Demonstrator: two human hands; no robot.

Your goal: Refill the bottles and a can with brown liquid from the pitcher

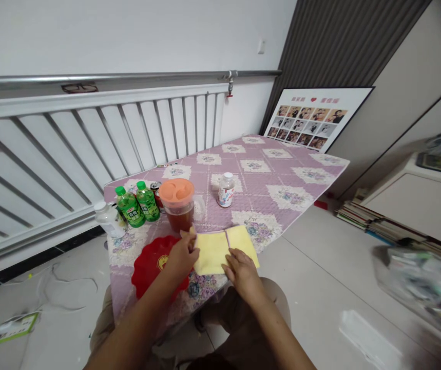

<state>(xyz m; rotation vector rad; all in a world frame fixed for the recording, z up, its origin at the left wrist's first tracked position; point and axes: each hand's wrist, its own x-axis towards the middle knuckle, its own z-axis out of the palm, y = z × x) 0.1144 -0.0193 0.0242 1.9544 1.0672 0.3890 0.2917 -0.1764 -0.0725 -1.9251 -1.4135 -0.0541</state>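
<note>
A folded yellow cloth point(211, 252) with a purple trim line lies at the near edge of the table. My left hand point(184, 255) pinches its left edge, with the forearm crossing above a red scalloped plate point(149, 264). Closed on the overlapping fold at the cloth's right part is my right hand point(242, 270); its fingertips press near the trim. Just behind the left hand stands a clear pitcher point(179, 213) of brown liquid with an orange lid. A white-capped bottle point(226, 191) with a printed label stands upright beyond the cloth.
Two green drink bottles point(131, 208), a dark can point(156, 191) and a white bottle point(110, 220) stand left on the flowered tablecloth point(254, 177). A white radiator point(100, 144) runs along the wall. A photo board point(316, 118) leans behind the table's far right corner.
</note>
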